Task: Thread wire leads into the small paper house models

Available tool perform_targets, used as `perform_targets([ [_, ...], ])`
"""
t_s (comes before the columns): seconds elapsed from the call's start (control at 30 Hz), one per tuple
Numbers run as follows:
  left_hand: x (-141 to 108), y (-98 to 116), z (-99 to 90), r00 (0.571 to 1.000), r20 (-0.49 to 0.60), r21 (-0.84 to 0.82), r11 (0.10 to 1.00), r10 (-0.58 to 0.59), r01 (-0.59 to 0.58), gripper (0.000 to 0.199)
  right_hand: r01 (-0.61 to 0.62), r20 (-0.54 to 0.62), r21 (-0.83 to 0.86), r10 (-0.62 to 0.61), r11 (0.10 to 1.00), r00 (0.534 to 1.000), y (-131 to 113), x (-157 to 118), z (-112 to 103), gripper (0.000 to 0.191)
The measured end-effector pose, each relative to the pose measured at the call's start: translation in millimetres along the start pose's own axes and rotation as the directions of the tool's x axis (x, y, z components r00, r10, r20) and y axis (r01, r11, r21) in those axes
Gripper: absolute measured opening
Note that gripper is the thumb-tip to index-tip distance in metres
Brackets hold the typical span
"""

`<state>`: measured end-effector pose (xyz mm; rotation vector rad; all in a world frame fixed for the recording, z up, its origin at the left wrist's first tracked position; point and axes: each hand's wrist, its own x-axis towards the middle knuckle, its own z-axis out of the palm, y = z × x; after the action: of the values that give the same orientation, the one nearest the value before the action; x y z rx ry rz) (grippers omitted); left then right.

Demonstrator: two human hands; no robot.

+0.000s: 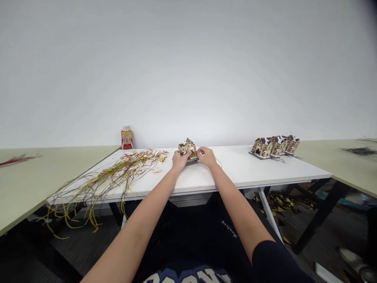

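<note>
Plainly, with the clock centred on the small model house (188, 147) and twelve towards the wall (188, 78), the house sits over the middle of the white table (232, 169), roof up, between both hands. The left hand (178, 160) is at eight o'clock, its grip closed on the house's front and left side, thumb across the front. At four o'clock the right hand (207, 156) is up against the house's right side, fingers bent in near the thumb; how nearly its grip closes, and whether it has hold of anything, I cannot tell. A thin wire (219, 162) curves out just beyond it

Well apart at three o'clock stand three similar houses (275, 146) in a close row, dark wires (278, 159) trailing at their bases. Between eight and nine o'clock a tangle of yellow and dark wires (118, 173) spreads over the table and hangs past its near edge, small pale and red pieces (151, 156) at its far end. At ten o'clock, near the wall, stands a red-and-gold container (127, 138)
</note>
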<state>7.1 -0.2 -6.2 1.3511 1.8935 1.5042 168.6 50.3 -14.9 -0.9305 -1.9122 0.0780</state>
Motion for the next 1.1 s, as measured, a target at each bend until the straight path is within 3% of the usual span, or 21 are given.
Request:
perform_targets([
  [0.37, 3.2, -2.2, -0.5, 1.0, 0.005, -0.02, 1.0, 0.015, -0.015, 0.057, 0.107, 0.043, -0.113, -0.102, 0.988, 0.994, -8.4, -5.0, -3.4, 0.02],
  [0.83, 2.6, -2.0, -2.0, 1.0, 0.012, 0.016, 1.0, 0.014, -0.014, 0.054, 0.085, 0.19, -0.109, -0.063, 0.99, 0.98, -14.2, -5.6, -3.9, 0.023],
  [1.1, 0.4, -0.2, -3.3, 1.0, 0.003, 0.017, 1.0, 0.013, -0.013, 0.055, 0.122, 0.233, -0.206, -0.072, 0.971, 0.97, -18.6, -7.2, -7.1, 0.029],
])
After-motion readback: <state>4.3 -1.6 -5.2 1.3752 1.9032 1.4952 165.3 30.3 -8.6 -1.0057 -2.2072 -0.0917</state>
